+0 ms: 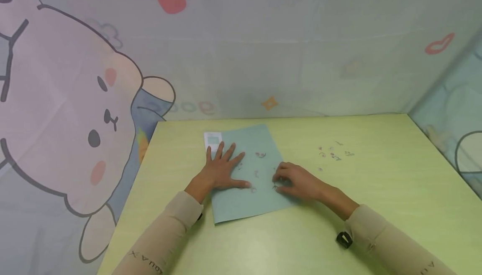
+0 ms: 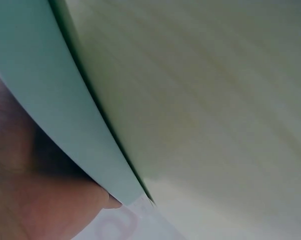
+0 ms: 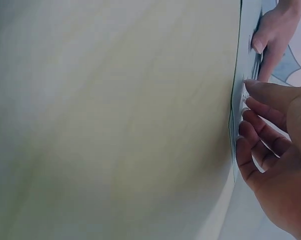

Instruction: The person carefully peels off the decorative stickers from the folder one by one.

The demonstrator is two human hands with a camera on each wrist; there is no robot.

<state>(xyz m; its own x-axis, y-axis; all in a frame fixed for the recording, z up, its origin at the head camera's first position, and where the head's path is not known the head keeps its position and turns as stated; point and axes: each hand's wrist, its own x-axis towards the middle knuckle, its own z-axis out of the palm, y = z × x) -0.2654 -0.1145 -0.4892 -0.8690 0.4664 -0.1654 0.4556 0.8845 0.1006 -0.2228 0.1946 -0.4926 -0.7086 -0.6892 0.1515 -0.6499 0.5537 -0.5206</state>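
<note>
A light blue-green sheet of paper lies on the table, with several small dark and pinkish figures scattered on it. My left hand rests on the sheet's left side with fingers spread, its thumb beside one small pinkish figure. At the sheet's right edge is my right hand, fingers bent and thumb apart from them, around a small dark figure. In the right wrist view, the thumb and fingertips are right at the paper's surface with a gap between them. The left wrist view shows only part of the left hand.
A small white card with a green patch lies at the sheet's upper left corner. Several tiny loose pieces are scattered on the yellow-green table to the right. A printed cloth with a cartoon animal hangs behind and at the left.
</note>
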